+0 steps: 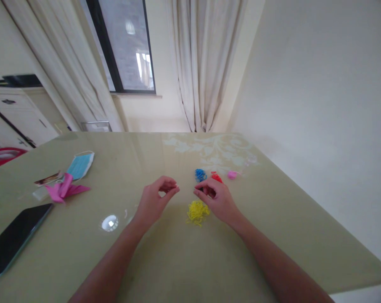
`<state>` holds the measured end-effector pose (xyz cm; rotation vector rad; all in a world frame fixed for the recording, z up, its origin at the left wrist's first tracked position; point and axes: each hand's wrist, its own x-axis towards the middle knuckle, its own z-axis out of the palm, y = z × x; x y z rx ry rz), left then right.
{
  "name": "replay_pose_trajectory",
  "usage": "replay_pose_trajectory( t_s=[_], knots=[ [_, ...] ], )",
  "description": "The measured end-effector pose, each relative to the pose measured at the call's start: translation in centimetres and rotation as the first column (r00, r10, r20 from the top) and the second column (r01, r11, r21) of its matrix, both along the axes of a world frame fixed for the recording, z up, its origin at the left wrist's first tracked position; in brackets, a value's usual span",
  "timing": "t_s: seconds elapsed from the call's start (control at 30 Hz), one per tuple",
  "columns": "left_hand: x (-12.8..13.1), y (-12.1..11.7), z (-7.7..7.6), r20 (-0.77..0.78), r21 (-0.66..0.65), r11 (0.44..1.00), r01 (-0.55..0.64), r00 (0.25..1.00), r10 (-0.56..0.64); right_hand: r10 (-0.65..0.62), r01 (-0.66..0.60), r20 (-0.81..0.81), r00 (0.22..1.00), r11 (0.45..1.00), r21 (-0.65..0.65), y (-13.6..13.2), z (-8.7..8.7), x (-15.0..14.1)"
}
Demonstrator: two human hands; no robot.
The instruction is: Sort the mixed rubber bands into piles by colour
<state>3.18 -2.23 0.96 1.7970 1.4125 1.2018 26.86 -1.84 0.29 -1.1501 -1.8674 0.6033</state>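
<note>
My left hand [154, 200] is above the middle of the table with thumb and forefinger pinched; whatever is between the tips is too small to make out. Facing it, my right hand [220, 201] is also closed in a pinch, its contents hidden or too tiny to name. A gap separates the two hands. Below and between them lies a loose pile of thin yellow bands [197, 212], near the right fingers. Just beyond my right hand are a small blue heap [200, 175] and a red heap [216, 176], the red one partly covered by the hand. A small pink bunch [232, 174] lies further right.
On the left are a dark-screened phone or tablet [17, 237], a folded pink paper crane [64, 189] and a blue face mask [81, 165]. A bright round reflection shows on the glossy table [178, 269]. A wall [329, 105] runs along the right side.
</note>
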Motion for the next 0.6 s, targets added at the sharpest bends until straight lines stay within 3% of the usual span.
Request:
replay_pose_trajectory(
  t_s=[0.13,0.4,0.6],
  knots=[
    [1.7,-1.2,0.0,0.042,-0.039,0.99,0.137,0.99,-0.135,0.107,-0.109,-0.063,0.992,0.994,-0.024,-0.8,0.4,-0.6],
    [1.9,-1.6,-0.4,0.04,-0.098,0.96,0.263,0.965,-0.26,0.169,-0.17,-0.039,0.985,0.985,-0.025,-1.2,1.0,-0.5],
    [2.3,-1.9,-0.1,0.003,-0.068,0.96,0.273,0.962,-0.273,0.135,-0.14,-0.075,0.988,0.987,-0.076,-0.7,1.1,0.0]
  ],
)
